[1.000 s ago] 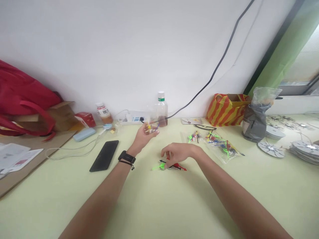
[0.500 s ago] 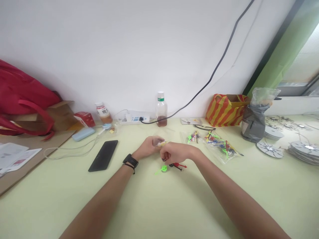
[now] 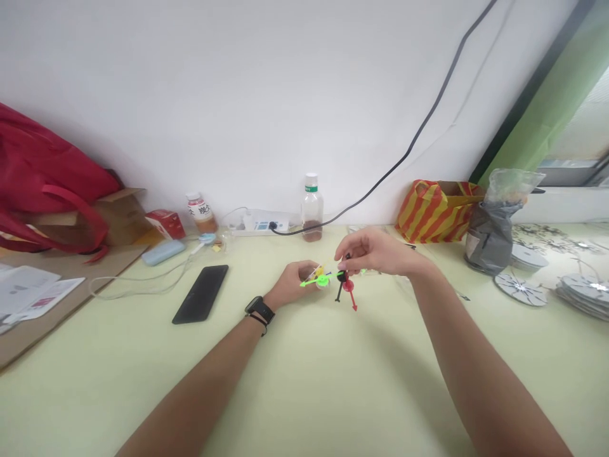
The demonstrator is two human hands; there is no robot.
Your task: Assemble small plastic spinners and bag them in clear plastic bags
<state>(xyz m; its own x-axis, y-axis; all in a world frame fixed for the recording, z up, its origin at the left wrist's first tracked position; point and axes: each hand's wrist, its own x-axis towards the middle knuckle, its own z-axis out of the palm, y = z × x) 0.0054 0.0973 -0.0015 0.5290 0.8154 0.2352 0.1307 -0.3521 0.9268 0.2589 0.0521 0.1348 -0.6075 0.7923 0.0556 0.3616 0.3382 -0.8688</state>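
Observation:
My left hand point(image 3: 294, 284), with a black watch point(image 3: 260, 309) on its wrist, is curled around yellow and white plastic pieces point(image 3: 318, 271). A bright green plastic pointer point(image 3: 322, 280) with a round hub and an arrow tip is in front of that hand's fingers. Above the table, my right hand point(image 3: 366, 249) pinches a black plastic pointer point(image 3: 340, 277) between thumb and fingers. A red arrow-tipped pointer point(image 3: 349, 287) hangs along with it, and both slant downward. Exactly how the pieces touch or join is too small to tell.
Left of my hands lies a black phone point(image 3: 200, 294). A clear bottle point(image 3: 312, 209) and a power strip point(image 3: 264, 222) stand along the wall. At right are a striped bag point(image 3: 435, 212), a grey bag point(image 3: 490, 235) and slotted discs point(image 3: 521, 289).
My right hand has risen and moved right, lifting the black and red pointers off the table. The green pointer is now up by my left hand. The view has shifted slightly.

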